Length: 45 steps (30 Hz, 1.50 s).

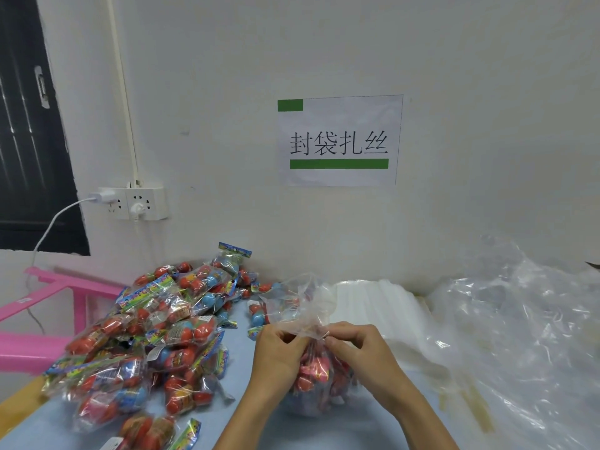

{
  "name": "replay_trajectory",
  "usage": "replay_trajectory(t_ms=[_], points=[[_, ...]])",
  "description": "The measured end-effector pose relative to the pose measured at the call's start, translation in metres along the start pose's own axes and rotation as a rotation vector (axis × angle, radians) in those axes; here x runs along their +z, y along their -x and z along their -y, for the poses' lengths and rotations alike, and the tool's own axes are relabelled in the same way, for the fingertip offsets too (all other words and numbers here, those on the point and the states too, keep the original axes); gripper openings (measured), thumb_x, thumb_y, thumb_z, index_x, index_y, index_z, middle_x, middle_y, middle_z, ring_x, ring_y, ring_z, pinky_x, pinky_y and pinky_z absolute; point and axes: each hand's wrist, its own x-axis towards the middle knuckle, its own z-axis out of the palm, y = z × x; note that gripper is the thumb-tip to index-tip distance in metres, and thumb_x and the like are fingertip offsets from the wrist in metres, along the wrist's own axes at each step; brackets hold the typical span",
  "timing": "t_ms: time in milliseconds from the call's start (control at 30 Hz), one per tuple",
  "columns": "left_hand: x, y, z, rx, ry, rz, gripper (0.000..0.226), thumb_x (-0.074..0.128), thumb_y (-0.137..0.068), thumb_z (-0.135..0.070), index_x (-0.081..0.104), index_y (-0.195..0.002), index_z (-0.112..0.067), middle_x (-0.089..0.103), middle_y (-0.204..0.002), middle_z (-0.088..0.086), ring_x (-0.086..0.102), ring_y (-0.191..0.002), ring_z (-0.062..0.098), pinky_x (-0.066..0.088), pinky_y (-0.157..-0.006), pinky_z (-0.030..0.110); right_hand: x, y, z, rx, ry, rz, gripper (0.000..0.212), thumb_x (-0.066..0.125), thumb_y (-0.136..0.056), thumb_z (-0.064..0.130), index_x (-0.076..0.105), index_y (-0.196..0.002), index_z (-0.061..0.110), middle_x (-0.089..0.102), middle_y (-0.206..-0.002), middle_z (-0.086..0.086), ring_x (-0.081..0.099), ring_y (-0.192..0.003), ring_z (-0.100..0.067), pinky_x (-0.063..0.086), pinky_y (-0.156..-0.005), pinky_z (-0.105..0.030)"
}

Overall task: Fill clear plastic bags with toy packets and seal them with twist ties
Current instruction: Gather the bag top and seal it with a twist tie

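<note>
we count two hands: left hand (276, 355), right hand (360, 352). one filled bag (319, 378), one heap of toy packets (152, 339) too many to count, one wall sign (339, 141), two plugs (105, 196).

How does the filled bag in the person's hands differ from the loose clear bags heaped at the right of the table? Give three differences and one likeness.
1. The filled bag bulges with red toy packets; the loose bags show no packets inside.
2. The filled bag stands upright with its neck gathered; the loose bags lie crumpled in a heap.
3. The left hand and right hand pinch the filled bag's neck; no hand touches the loose bags.

Both are clear plastic.
</note>
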Motion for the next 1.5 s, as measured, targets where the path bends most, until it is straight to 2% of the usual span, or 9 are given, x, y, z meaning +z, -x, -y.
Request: replay_trajectory(t_ms=[233,367,633,767,900,1000,1133,1267,1500], points=[[0.011,-0.004,-0.003,0.020,-0.066,0.008,0.049,0.070,-0.088,-0.011,0.063,-0.043,-0.030,0.055,-0.044,-0.014,0.048,-0.044,-0.002,0.036,-0.046,0.010,0.002,-0.005,-0.007,0.007,0.014,-0.103,0.019,0.065,-0.094,0.011,0.081,-0.084,0.011,0.076,-0.092,-0.004,0.072,-0.090,-0.019,0.057,-0.083,-0.033],[0.024,-0.009,-0.007,-0.004,-0.091,0.039,0.043,0.070,-0.090,-0.012,0.065,-0.051,-0.028,0.061,-0.050,-0.013,0.054,-0.048,-0.001,0.039,-0.049,0.012,-0.005,-0.006,-0.010,0.031,-0.007,-0.183,0.022,0.065,-0.093,0.009,0.081,-0.080,0.015,0.077,-0.085,-0.001,0.071,-0.075,-0.013,0.053,-0.061,-0.020],[0.027,-0.001,-0.007,-0.030,-0.033,0.025,0.023,0.071,-0.090,-0.018,0.074,-0.069,-0.027,0.071,-0.063,-0.011,0.066,-0.062,0.001,0.046,-0.054,0.011,-0.012,-0.005,-0.011,0.032,0.009,-0.154,0.014,0.071,-0.090,0.012,0.082,-0.085,0.019,0.078,-0.091,0.002,0.074,-0.086,-0.015,0.059,-0.075,-0.027],[0.026,0.003,-0.008,-0.015,-0.027,-0.007,0.021,0.070,-0.089,-0.016,0.076,-0.074,-0.030,0.074,-0.069,-0.009,0.070,-0.068,0.005,0.049,-0.055,0.013,-0.007,-0.003,-0.008,0.048,0.009,-0.161,0.010,0.074,-0.088,0.017,0.083,-0.086,0.023,0.078,-0.087,0.001,0.073,-0.069,-0.010,0.054,-0.055,-0.017],[0.025,0.004,-0.008,-0.037,-0.022,0.002,0.020,0.071,-0.089,-0.015,0.077,-0.074,-0.028,0.074,-0.070,-0.007,0.070,-0.067,0.006,0.049,-0.055,0.013,-0.006,-0.003,-0.007,0.037,-0.004,-0.168,0.011,0.075,-0.087,0.014,0.083,-0.084,0.021,0.078,-0.091,0.003,0.075,-0.083,-0.016,0.060,-0.072,-0.029],[0.021,0.003,-0.009,-0.089,0.054,0.060,0.021,0.071,-0.089,-0.016,0.079,-0.071,-0.023,0.075,-0.072,0.000,0.070,-0.067,0.007,0.052,-0.057,0.016,-0.005,-0.004,-0.006,0.019,-0.007,-0.160,0.008,0.077,-0.085,0.014,0.083,-0.084,0.020,0.077,-0.094,0.005,0.074,-0.088,-0.013,0.060,-0.079,-0.030],[0.015,0.001,-0.010,-0.202,0.168,0.123,0.022,0.069,-0.090,-0.018,0.081,-0.077,-0.031,0.077,-0.081,0.003,0.075,-0.080,0.016,0.058,-0.066,0.024,-0.006,-0.005,-0.004,0.008,-0.013,-0.151,0.013,0.080,-0.082,0.011,0.083,-0.081,0.023,0.076,-0.096,0.011,0.073,-0.090,-0.008,0.057,-0.075,-0.021],[0.011,-0.001,-0.010,-0.287,0.283,0.199,0.012,0.070,-0.090,-0.023,0.081,-0.092,-0.020,0.077,-0.098,0.009,0.074,-0.096,0.024,0.058,-0.088,0.039,-0.006,-0.006,-0.004,0.007,-0.008,-0.136,0.014,0.081,-0.080,0.010,0.083,-0.080,0.024,0.076,-0.098,0.010,0.073,-0.092,-0.009,0.059,-0.078,-0.023],[0.012,-0.002,-0.012,-0.318,0.304,0.215,0.018,0.068,-0.091,-0.027,0.081,-0.095,-0.015,0.076,-0.099,0.014,0.074,-0.096,0.029,0.055,-0.095,0.046,-0.007,-0.004,-0.002,-0.011,-0.003,-0.079,0.007,0.079,-0.084,0.019,0.083,-0.089,0.023,0.074,-0.105,0.010,0.072,-0.099,-0.010,0.058,-0.084,-0.027]])
